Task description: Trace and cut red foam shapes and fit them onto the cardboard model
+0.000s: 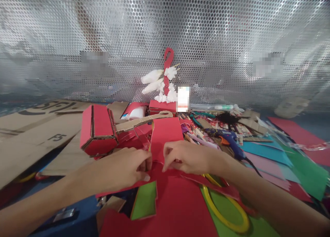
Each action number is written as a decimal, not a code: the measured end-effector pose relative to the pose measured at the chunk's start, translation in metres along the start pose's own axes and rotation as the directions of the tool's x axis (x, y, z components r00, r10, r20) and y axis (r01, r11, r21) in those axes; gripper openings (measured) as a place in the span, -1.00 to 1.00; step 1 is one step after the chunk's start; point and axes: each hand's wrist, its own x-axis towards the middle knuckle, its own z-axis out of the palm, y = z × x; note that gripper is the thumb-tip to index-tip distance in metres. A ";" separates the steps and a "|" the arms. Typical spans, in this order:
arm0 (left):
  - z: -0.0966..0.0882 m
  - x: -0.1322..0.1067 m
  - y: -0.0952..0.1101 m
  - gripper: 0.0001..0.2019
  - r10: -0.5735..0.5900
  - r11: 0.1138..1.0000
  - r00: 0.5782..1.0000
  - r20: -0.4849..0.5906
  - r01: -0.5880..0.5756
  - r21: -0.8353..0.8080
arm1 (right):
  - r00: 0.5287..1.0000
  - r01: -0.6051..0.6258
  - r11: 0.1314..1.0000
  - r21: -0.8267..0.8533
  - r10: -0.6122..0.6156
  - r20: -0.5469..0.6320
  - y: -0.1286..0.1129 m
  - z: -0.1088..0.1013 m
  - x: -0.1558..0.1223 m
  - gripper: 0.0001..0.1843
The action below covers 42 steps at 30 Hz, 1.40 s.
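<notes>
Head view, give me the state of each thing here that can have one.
left hand, curled at the red paper, grip unclear
right hand, curled at the red paper, grip unclear
red paper, cut, with a notch at its near left
red prism, formed, brown edges bare
red hook, upright
cardboard hook, lying slanted
glue gun, lying down, not held
yellow loop, partly covered

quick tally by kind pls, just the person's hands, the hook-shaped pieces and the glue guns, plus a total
Hands: 2 (left hand, right hand)
Hook-shaped pieces: 2 (upright red hook, brown cardboard hook)
Glue guns: 1 (blue glue gun)
Total: 5
</notes>
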 end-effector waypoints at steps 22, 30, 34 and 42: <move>-0.019 0.010 -0.002 -0.84 0.089 0.975 0.996 0.023 -0.083 -0.205 | 0.980 -0.197 0.953 0.229 0.201 0.007 0.009 -0.025 -0.014 -0.69; -0.020 0.011 -0.008 -0.78 0.113 0.958 0.992 0.064 -0.091 -0.271 | 0.972 -0.229 0.924 0.308 0.231 0.030 0.014 -0.024 -0.013 -0.74; -0.019 0.012 -0.009 -0.66 0.128 0.948 0.990 0.066 -0.102 -0.303 | 0.968 -0.240 0.893 0.381 0.251 0.024 0.018 -0.023 -0.013 -0.73; -0.018 0.016 -0.022 -0.49 0.237 0.931 0.971 0.044 -0.214 -0.296 | 0.964 -0.237 0.856 0.459 0.264 0.005 0.024 -0.023 -0.016 -0.74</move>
